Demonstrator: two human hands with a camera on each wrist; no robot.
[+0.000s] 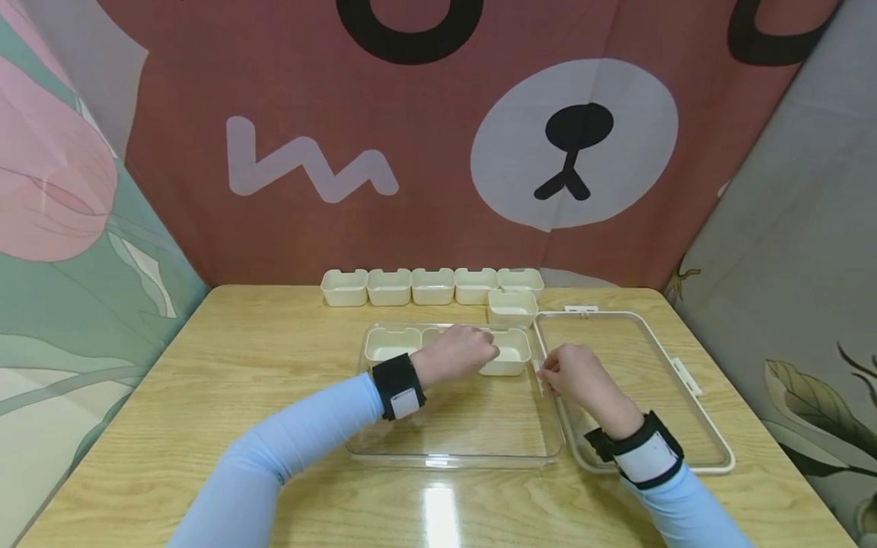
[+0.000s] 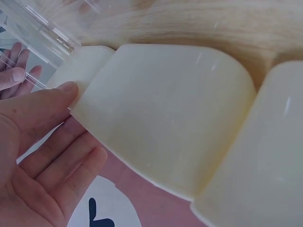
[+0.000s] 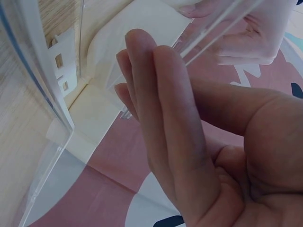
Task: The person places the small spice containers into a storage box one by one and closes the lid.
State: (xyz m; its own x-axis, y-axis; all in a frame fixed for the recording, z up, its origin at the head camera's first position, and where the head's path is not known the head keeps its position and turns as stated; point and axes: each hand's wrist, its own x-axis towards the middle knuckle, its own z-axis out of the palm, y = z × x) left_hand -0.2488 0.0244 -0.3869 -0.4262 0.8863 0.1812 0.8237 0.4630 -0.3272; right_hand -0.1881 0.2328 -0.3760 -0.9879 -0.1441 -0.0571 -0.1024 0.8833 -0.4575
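Note:
A clear shallow box (image 1: 448, 459) lies on the wooden table with cream cups along its back wall. The left cup (image 1: 392, 344) shows well; a middle one is mostly hidden behind my left hand (image 1: 457, 355). At the right end of this row stands another cream cup (image 1: 505, 358). My left thumb (image 2: 67, 90) lies on its outer wall, the fingers at its rim, pinching it. My right hand (image 1: 578, 377) is at the box's right wall, between box and lid. In the right wrist view its fingers (image 3: 168, 109) are straight and hold nothing.
Several matching cream cups (image 1: 433, 288) line the table's back edge, with one more cup (image 1: 512, 308) in front of the row's right end. A clear lid with a white rim (image 1: 658, 342) and side clips lies right of the box. Printed cloth surrounds the table.

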